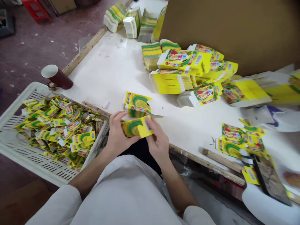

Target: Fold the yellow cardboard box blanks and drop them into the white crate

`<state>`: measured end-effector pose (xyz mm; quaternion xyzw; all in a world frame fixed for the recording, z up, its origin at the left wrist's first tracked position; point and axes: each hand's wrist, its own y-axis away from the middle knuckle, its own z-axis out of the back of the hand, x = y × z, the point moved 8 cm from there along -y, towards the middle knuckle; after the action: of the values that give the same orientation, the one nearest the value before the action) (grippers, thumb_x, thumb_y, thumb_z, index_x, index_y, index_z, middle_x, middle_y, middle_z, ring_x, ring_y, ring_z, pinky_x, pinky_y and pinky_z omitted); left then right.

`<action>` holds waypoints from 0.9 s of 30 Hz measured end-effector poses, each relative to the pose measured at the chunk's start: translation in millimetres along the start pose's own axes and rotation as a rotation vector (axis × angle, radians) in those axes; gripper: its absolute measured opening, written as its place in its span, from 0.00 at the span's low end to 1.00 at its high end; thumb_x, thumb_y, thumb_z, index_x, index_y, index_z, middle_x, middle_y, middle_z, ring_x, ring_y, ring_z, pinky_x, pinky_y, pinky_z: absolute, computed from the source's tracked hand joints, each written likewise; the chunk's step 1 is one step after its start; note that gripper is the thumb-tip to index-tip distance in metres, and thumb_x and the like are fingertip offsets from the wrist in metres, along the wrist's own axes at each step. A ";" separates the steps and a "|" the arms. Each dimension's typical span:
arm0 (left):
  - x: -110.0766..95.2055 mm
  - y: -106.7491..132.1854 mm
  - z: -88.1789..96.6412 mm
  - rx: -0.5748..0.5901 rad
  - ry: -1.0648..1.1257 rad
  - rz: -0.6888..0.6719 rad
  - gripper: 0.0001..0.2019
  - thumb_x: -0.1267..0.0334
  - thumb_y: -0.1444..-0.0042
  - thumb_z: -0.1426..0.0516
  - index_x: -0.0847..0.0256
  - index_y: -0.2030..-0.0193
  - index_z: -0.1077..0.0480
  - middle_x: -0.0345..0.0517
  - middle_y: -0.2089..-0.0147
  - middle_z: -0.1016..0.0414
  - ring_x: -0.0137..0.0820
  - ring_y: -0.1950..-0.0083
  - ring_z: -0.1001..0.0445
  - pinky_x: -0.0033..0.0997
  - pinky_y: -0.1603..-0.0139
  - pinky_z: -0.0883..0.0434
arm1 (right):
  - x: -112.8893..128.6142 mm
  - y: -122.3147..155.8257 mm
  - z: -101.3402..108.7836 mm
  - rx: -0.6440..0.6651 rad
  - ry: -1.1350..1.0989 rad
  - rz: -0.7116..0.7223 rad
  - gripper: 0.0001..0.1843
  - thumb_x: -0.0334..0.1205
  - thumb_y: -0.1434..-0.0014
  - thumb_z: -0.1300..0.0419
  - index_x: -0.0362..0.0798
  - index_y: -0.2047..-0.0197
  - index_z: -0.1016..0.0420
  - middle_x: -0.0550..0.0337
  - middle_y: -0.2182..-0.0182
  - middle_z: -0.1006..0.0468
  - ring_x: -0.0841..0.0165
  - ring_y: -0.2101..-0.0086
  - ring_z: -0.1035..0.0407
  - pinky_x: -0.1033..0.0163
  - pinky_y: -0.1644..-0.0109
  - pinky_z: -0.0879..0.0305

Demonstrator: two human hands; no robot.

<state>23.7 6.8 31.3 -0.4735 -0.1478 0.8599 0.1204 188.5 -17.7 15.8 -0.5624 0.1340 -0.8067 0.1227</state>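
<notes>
Item: one small yellow-green carton (pixel 137 127), held between your left hand (pixel 117 136) and right hand (pixel 158 140) just off the tabletop (pixel 105 72) edge, long axis running left to right. Both grips are closed narrowly on its ends, the right at the barcode end; the carton seems partly folded, though fingers hide this. Adjacent: flat carton stack (pixel 137 105) just beyond, white crate (pixel 14 147) of finished cartons to your left.

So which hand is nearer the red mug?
Left. The left hand holds the small box's side toward the red mug; the right hand is on the far side.
</notes>
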 end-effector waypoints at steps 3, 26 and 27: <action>22.6 7.5 5.9 -0.083 0.305 0.293 0.31 0.56 0.54 0.28 0.55 0.46 0.34 0.44 0.53 0.29 0.33 0.54 0.24 0.35 0.53 0.24 | -4.2 -0.3 11.7 -0.133 0.015 -0.007 0.25 0.35 0.30 0.45 0.59 0.32 0.31 0.51 0.32 0.30 0.55 0.33 0.35 0.44 0.32 0.32; 42.4 15.4 6.4 -0.245 0.579 0.462 0.30 0.61 0.46 0.31 0.50 0.39 0.37 0.43 0.51 0.30 0.28 0.48 0.26 0.26 0.50 0.27 | -5.8 -5.7 2.5 0.100 0.110 0.137 0.17 0.38 0.34 0.37 0.58 0.43 0.19 0.50 0.29 0.36 0.55 0.37 0.31 0.49 0.40 0.25; 43.1 15.9 5.5 -0.243 0.582 0.463 0.31 0.61 0.45 0.31 0.50 0.38 0.38 0.43 0.50 0.30 0.29 0.47 0.27 0.26 0.49 0.27 | -4.9 -6.2 2.8 0.113 0.118 0.140 0.17 0.40 0.34 0.37 0.57 0.43 0.20 0.49 0.29 0.36 0.54 0.36 0.31 0.48 0.40 0.25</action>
<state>-4.6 6.3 -5.4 -0.7293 -0.0975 0.6703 -0.0971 192.4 -10.4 14.7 -0.4955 0.1343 -0.8340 0.2023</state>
